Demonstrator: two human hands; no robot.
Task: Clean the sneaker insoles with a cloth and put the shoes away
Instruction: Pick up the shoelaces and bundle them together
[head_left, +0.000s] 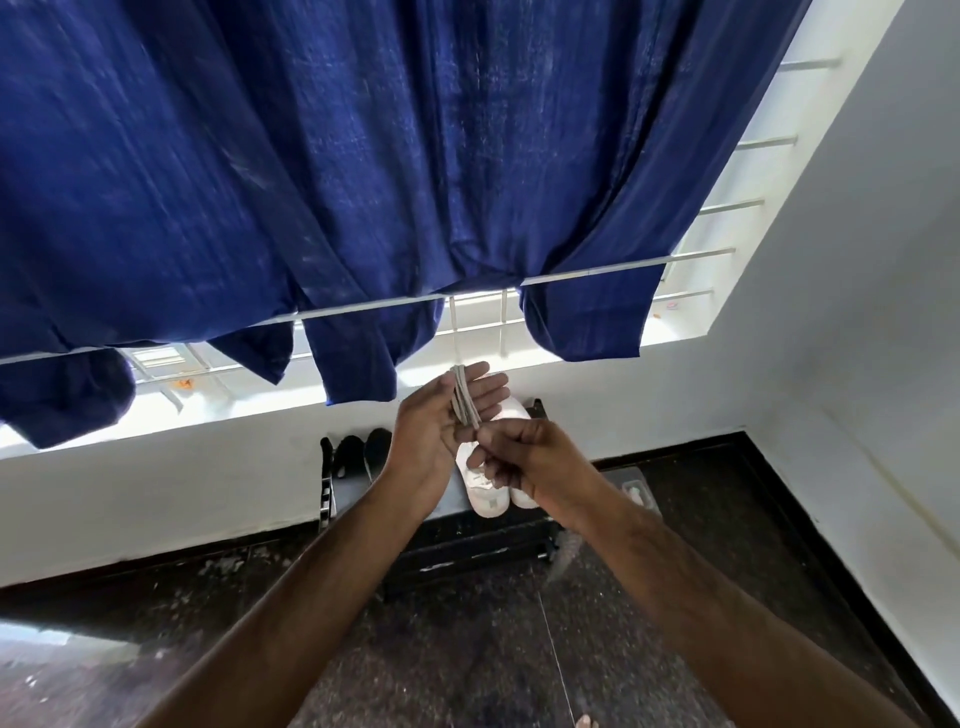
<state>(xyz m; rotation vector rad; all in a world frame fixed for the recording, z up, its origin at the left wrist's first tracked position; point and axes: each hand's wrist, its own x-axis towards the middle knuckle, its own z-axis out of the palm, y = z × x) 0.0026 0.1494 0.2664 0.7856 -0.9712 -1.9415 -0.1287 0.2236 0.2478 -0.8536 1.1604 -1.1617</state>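
A pair of white sneakers (488, 491) stands on top of a dark shoe rack (467, 551) against the white wall, partly hidden behind my hands. My left hand (441, 415) is held up with straight fingers, and several loops of pale shoelace (464, 400) lie across its palm. My right hand (519, 452) pinches the lower end of the lace just below the left palm. No cloth or insole shows.
Dark blue curtains (363, 171) hang over a barred window (717, 208) above the rack. Black shoes (358, 452) sit at the rack's left end. A speckled dark floor (467, 665) spreads below, with a white wall (857, 364) at right.
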